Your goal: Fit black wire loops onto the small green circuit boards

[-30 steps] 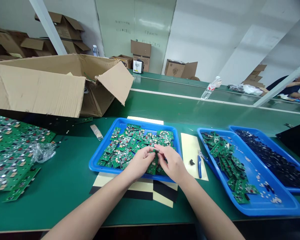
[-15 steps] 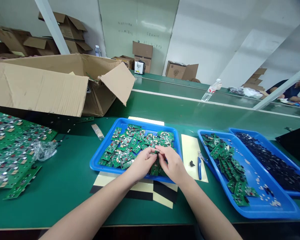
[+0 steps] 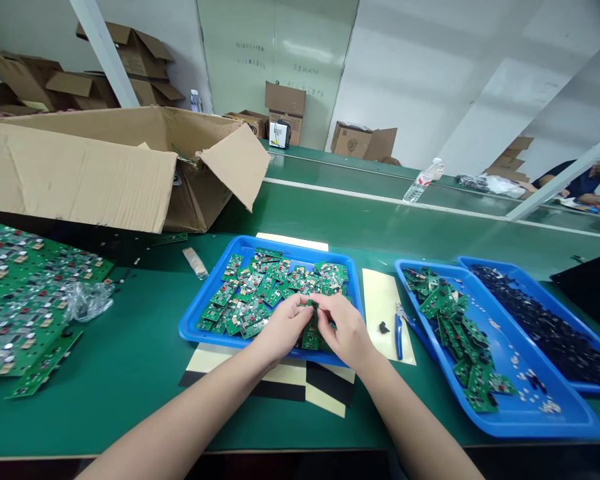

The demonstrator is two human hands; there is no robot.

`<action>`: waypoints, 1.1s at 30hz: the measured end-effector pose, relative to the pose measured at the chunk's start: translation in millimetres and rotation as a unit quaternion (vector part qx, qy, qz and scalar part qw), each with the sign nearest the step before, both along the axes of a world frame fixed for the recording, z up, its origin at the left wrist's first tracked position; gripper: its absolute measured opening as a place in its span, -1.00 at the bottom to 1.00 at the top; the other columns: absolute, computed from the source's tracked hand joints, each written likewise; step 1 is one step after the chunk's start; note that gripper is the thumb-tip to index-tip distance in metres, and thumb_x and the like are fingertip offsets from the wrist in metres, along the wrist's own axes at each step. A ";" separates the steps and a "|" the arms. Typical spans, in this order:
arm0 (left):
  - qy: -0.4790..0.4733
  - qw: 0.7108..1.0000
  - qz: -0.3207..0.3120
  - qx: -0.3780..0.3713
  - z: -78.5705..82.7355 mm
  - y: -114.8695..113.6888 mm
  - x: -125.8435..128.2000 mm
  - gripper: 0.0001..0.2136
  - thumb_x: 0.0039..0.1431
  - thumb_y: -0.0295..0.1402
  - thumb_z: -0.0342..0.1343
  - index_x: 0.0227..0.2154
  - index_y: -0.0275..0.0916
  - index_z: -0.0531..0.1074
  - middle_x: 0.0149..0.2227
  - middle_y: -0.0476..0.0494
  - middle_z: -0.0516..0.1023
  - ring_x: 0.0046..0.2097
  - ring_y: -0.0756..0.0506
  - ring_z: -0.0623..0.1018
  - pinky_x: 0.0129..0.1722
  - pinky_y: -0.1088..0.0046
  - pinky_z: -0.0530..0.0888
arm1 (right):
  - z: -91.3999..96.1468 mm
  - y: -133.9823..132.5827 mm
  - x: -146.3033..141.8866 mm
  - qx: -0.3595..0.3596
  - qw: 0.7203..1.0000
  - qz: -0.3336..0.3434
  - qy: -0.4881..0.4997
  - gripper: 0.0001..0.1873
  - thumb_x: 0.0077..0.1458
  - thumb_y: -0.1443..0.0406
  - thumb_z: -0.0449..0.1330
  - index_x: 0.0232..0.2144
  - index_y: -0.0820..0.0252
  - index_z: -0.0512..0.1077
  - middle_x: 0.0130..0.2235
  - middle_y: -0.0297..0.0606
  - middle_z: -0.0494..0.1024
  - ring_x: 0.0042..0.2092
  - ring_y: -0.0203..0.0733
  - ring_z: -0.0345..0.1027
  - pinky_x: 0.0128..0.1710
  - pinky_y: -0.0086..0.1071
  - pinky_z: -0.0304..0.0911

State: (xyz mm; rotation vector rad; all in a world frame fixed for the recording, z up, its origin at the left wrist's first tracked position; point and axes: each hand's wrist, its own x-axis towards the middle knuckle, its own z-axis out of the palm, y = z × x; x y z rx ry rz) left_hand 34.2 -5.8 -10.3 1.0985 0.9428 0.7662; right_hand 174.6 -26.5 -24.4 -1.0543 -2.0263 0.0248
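Note:
Over the front right part of a blue tray full of small green circuit boards, my two hands meet at the fingertips. My left hand pinches a small green circuit board from the left. My right hand is closed at the board's other side, thumb and index finger pressed together. A dark bit shows at the fingertips, too small to make out. Fingers partly hide the held board. Right of the tray, a small black part and blue-handled cutters lie on a yellow sheet.
On the right, one blue tray bears circuit boards and small white bits; another holds black parts. Large board panels and crumpled plastic lie left. An open cardboard box stands behind. A person sits far right.
The held piece has turned slightly between my fingertips, and my hands have shifted only a little. Everything else stays where it was.

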 end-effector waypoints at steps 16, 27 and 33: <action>-0.016 0.999 0.004 0.036 -4.0 -4.8 3.8 -0.83 0.06 -0.32 0.03 -0.33 -0.32 0.33 -0.62 0.11 0.30 -0.61 0.10 0.24 -0.59 0.59 0.13 | -2.6 0.5 -1.8 0.015 1.000 -0.024 0.005 -0.65 0.13 0.48 -0.03 -0.03 0.18 0.27 -0.38 -0.25 0.45 -0.35 -0.20 0.29 -0.36 -0.33 0.29; 0.028 0.993 0.017 0.113 -3.5 -1.7 3.5 -0.87 0.08 -0.30 -0.03 -0.47 -0.27 0.26 -0.50 0.03 0.37 -0.43 0.02 0.38 -0.41 0.52 0.31 | -2.1 -1.9 -4.2 -0.006 0.995 -0.095 0.013 -0.68 0.12 0.41 0.00 -0.05 0.25 0.30 -0.40 -0.22 0.42 -0.37 -0.20 0.30 -0.35 -0.31 0.32; 0.046 0.986 0.029 0.155 -3.5 1.8 1.7 -0.81 0.07 -0.24 -0.01 -0.51 -0.26 0.27 -0.52 0.05 0.31 -0.45 0.03 0.33 -0.41 0.52 0.29 | -0.7 -4.6 -6.4 -0.050 0.990 -0.131 0.034 -0.60 0.12 0.34 0.01 0.04 0.25 0.23 -0.35 -0.21 0.40 -0.34 -0.19 0.33 -0.31 -0.28 0.35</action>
